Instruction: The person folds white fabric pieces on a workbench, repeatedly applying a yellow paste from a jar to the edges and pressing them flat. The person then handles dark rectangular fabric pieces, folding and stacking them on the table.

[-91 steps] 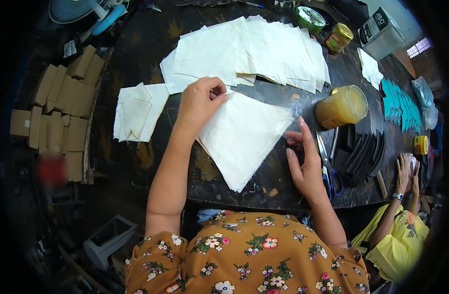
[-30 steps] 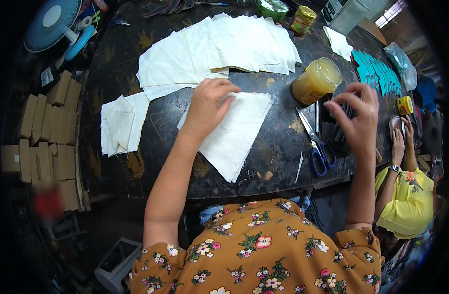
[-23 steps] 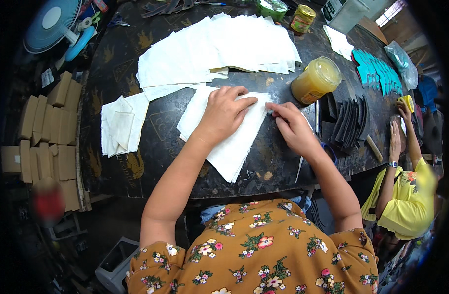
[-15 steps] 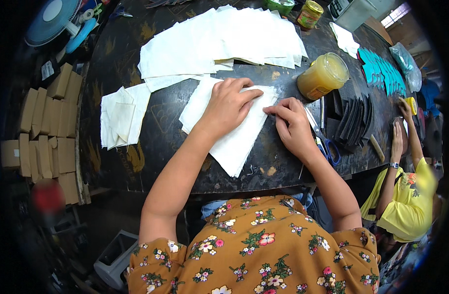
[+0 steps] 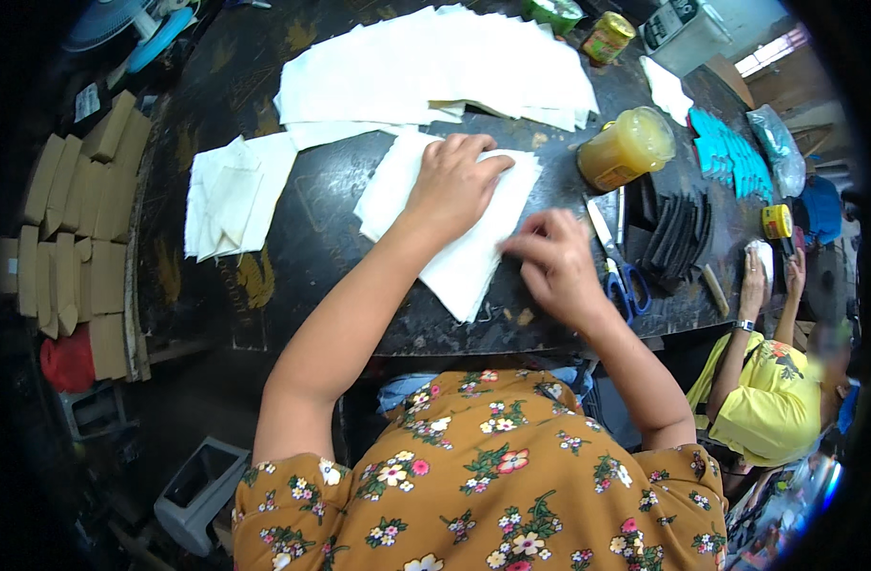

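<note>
A stack of white cloth pieces [image 5: 397,195] lies on the dark table in front of me, its lower corner toward my body. My left hand [image 5: 459,186] rests on top of the stack, palm down with its fingers stretched out. At the stack's right edge is my right hand [image 5: 557,262], fingers curled and slightly blurred. Its fingertips are at the cloth's edge; whatever they may pinch is too small to make out. Blue-handled scissors [image 5: 628,285] lie just right of that hand. Behind them stands a jar of yellowish paste [image 5: 627,147].
More white cloth pieces [image 5: 435,67] spread across the back, with a smaller pile [image 5: 228,195] at left. Black curved strips [image 5: 678,233] and teal pieces [image 5: 730,152] lie right. Cardboard boxes [image 5: 74,205] are stacked left. A co-worker in yellow [image 5: 763,390] handles something at right.
My right hand has moved down along the stack's right edge, toward me. My left hand stays on the cloth. The view has shifted slightly. The co-worker's hands have moved closer together.
</note>
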The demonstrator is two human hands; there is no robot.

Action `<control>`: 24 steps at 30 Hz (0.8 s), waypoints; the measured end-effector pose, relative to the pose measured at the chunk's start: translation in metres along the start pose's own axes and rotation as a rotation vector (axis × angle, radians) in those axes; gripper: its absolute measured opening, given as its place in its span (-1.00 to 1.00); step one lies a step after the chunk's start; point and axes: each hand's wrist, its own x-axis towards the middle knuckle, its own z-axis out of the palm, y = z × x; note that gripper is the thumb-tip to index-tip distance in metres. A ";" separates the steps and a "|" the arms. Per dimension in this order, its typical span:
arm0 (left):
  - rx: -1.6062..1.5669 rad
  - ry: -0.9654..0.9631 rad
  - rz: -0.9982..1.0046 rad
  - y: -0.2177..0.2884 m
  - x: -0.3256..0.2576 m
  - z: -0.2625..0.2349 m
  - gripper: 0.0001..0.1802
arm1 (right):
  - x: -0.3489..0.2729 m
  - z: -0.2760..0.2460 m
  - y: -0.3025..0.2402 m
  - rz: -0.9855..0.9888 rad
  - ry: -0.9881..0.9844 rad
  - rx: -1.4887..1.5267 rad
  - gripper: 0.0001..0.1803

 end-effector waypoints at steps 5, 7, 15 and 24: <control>-0.002 0.002 -0.016 0.001 0.003 -0.003 -0.61 | 0.017 -0.092 0.027 0.101 0.422 -0.275 -0.56; -0.031 0.013 -0.035 0.000 0.005 -0.008 -0.60 | 0.024 -0.130 0.056 0.155 0.437 -0.526 -0.45; -0.122 -0.028 0.055 -0.010 0.003 -0.019 -0.69 | 0.043 -0.138 0.086 0.125 0.379 -0.524 -0.52; -0.074 -0.052 0.037 -0.009 0.003 -0.007 -0.72 | -0.008 -0.093 0.018 0.260 0.317 -0.106 -0.84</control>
